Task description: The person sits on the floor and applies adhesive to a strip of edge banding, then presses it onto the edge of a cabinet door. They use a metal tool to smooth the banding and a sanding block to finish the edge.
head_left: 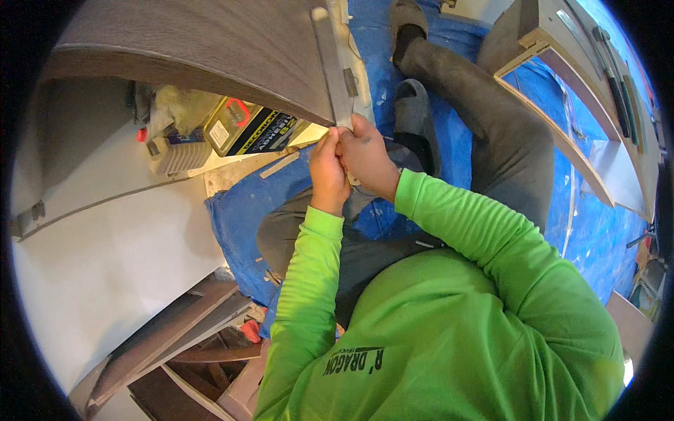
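Yellow-and-black boxy package [254, 130] with a white label sits just left of the hands. Left hand [328, 172] and right hand [366, 156] both pinch the lower end of a long grey strip [331, 67] running up the dark wood panel's [210, 42] edge.

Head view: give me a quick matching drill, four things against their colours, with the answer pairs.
Things:
1. sleeve
2. floor sheet
3. cabinet door
4. slipper

Colours:
A. blue
B. dark grey
C. bright green
D. dark brown woodgrain

Pairs: 1-C, 2-A, 3-D, 4-B.

Both hands, left hand and right hand, close on the lower end of the grey metal strip running along the door's edge.
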### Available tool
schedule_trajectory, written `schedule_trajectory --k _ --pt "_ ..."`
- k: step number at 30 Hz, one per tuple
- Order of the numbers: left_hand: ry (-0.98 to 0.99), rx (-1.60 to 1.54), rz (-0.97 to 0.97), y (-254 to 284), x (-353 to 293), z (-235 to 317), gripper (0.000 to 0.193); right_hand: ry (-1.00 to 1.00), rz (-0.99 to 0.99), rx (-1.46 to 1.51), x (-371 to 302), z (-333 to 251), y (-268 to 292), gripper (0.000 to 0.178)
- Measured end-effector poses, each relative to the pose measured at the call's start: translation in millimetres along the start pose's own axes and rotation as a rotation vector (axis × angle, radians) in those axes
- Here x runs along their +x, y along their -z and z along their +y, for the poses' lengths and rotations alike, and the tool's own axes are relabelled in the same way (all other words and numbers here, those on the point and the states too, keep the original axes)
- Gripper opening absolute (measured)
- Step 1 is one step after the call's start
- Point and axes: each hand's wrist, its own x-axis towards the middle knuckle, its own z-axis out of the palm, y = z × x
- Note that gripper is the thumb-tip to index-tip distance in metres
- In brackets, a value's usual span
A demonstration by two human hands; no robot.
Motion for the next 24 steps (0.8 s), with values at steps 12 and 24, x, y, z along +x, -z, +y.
schedule_trajectory --k 12,24 --pt "0.001 -0.01 0.062 24.0 23.2 -22.8 0.03 -0.064 0.037 -0.057 15.1 15.6 0.1 0.011" --pt "0.004 0.016 0.062 25.9 19.3 -24.5 0.034 -0.091 0.034 -0.148 10.7 19.3 1.5 0.007"
